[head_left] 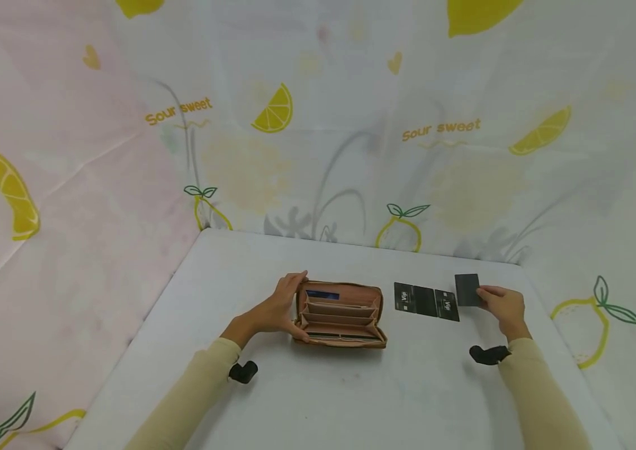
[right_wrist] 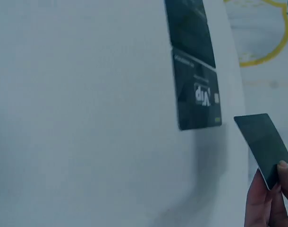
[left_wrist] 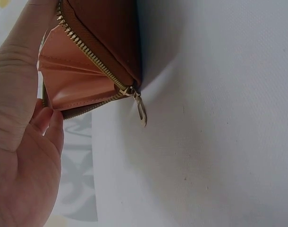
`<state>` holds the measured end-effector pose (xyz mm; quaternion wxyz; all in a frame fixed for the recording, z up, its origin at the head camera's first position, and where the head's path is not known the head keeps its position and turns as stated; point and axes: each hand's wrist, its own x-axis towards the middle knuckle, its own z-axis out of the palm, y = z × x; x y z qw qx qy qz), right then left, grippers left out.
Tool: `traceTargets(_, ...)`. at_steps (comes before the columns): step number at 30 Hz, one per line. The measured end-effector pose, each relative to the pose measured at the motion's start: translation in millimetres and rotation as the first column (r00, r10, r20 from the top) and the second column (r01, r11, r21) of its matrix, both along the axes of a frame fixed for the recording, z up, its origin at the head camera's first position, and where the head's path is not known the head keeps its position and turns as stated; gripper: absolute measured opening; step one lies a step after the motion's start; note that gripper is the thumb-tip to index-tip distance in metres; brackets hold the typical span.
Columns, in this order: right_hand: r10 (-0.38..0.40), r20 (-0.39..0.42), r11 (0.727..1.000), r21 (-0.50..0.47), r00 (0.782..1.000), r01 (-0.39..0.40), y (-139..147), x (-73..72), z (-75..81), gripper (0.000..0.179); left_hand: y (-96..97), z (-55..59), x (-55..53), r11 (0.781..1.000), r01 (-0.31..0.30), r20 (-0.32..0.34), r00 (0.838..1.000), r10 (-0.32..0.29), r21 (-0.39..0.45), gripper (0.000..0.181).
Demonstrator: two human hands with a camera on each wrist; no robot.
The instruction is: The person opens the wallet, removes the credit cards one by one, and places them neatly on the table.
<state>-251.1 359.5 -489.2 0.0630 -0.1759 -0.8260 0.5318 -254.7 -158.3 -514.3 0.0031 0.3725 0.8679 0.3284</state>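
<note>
A tan zip-around wallet (head_left: pixel 343 312) lies spread apart on the white table, its inner compartments facing up and a blue card (head_left: pixel 322 294) in the back one. My left hand (head_left: pixel 278 306) grips its left end, thumb at the front edge and fingers at the back. In the left wrist view the brass zipper pull (left_wrist: pixel 141 111) hangs at the wallet's corner. Between thumb and fingers, my right hand (head_left: pixel 503 307) pinches a plain dark card (head_left: pixel 467 290), raised over the table. Left of it, several black cards (head_left: pixel 426 300) lie in a row, two printed "Vip".
The white table (head_left: pixel 307 400) ends at a lemon-print cloth backdrop (head_left: pixel 318 156) behind and on both sides. Black wrist straps or mounts (head_left: pixel 243 372) stick out by both sleeves.
</note>
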Motion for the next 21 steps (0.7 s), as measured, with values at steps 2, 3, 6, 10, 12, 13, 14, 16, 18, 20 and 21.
traceTargets(2, -0.015, 0.050, 1.000, 0.016, 0.999, 0.014, 8, 4.4, -3.5, 0.039, 0.2, -0.1, 0.1, 1.000, -0.004, 0.000, 1.000, 0.004, -0.007, 0.141)
traceTargets(3, -0.022, 0.076, 0.999, 0.037, 0.997, 0.019, 11, 6.7, -5.8, 0.039, 0.2, -0.3, 0.0, 1.000, -0.004, 0.000, 1.000, 0.004, -0.009, 0.141)
traceTargets(6, -0.042, 0.140, 0.994, 0.105, 0.989, 0.027, 16, 12.3, -14.9, 0.038, 0.4, -0.4, -0.5, 1.000, -0.009, 0.007, 1.000, 0.009, -0.016, 0.142)
traceTargets(10, -0.091, 0.142, 0.979, 0.192, 0.986, 0.063, 12, 16.8, -23.7, 0.036, -0.9, 0.5, -2.0, 1.000, -0.010, 0.008, 1.000, 0.010, -0.023, 0.143)
traceTargets(12, -0.115, 0.123, 0.971, 0.224, 0.986, 0.085, 8, 17.4, -26.0, 0.034, -0.9, 1.1, -2.4, 1.000, -0.004, 0.004, 1.000, 0.004, -0.019, 0.142)
traceTargets(13, -0.125, 0.115, 0.967, 0.235, 0.985, 0.095, 7, 17.8, -26.3, 0.034, -1.0, 1.0, -2.5, 1.000, 0.000, -0.001, 1.000, 0.000, -0.014, 0.142)
traceTargets(14, -0.132, 0.109, 0.963, 0.251, 0.985, 0.101, 6, 17.7, -27.4, 0.033, -0.9, 1.2, -2.2, 1.000, 0.004, -0.004, 1.000, -0.004, -0.010, 0.142)
traceTargets(16, -0.140, 0.104, 0.957, 0.269, 0.985, 0.107, 5, 17.2, -28.9, 0.032, -0.7, 1.1, -1.5, 1.000, 0.007, -0.008, 1.000, -0.007, -0.010, 0.141)
traceTargets(18, -0.143, 0.111, 0.955, 0.274, 0.983, 0.108, 5, 17.0, -30.3, 0.032, -0.6, 1.4, -0.7, 1.000, 0.005, -0.007, 1.000, -0.005, -0.011, 0.141)
traceTargets(20, -0.145, 0.116, 0.954, 0.280, 0.983, 0.107, 5, 17.3, -30.9, 0.033, -0.5, 1.5, -0.1, 1.000, 0.006, -0.006, 1.000, -0.006, -0.012, 0.140)
traceTargets(21, -0.145, 0.119, 0.954, 0.280, 0.982, 0.107, 5, 17.5, -31.3, 0.033, -0.4, 1.7, 0.2, 1.000, 0.005, -0.003, 1.000, -0.005, -0.012, 0.140)
